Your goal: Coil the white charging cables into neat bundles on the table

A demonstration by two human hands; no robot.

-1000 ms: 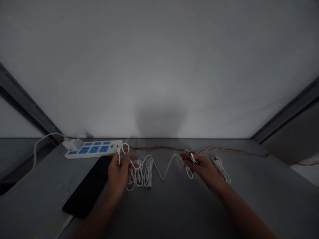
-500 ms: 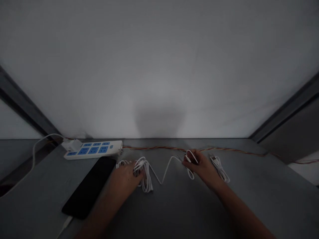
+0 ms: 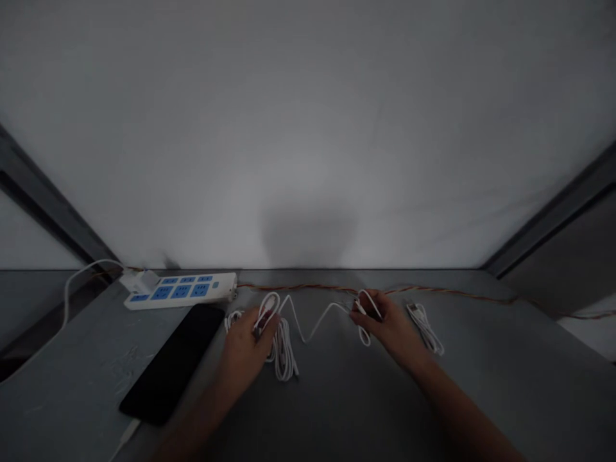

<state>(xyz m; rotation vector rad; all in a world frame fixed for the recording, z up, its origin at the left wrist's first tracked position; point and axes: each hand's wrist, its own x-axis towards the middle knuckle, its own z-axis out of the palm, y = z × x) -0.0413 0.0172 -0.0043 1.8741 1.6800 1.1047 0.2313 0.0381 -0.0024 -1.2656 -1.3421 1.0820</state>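
Observation:
A white charging cable [image 3: 304, 338] runs in a zigzag between my two hands. My left hand [image 3: 251, 337] is closed on one end, with a small loop of the cable standing above the fingers. My right hand [image 3: 387, 321] pinches the other part, where a loop shows over the thumb and another hangs below. Just under and beside my left hand lie bundles of coiled white cables [image 3: 285, 356], partly hidden by it. Another folded white cable [image 3: 426, 328] with a metal plug rests to the right of my right hand.
A white power strip [image 3: 187, 292] with blue sockets stands at the back left, a white charger [image 3: 140, 281] plugged in. In front lies a black phone [image 3: 173, 366] with a cable [image 3: 126, 436] attached. Twisted red-brown wires [image 3: 308, 287] run along the white wall [image 3: 308, 141].
My left hand has lifted slightly off the coiled bundles, now gripping the end of the cable. The slack between my hands has shifted a little up and left. My right hand is nearly still.

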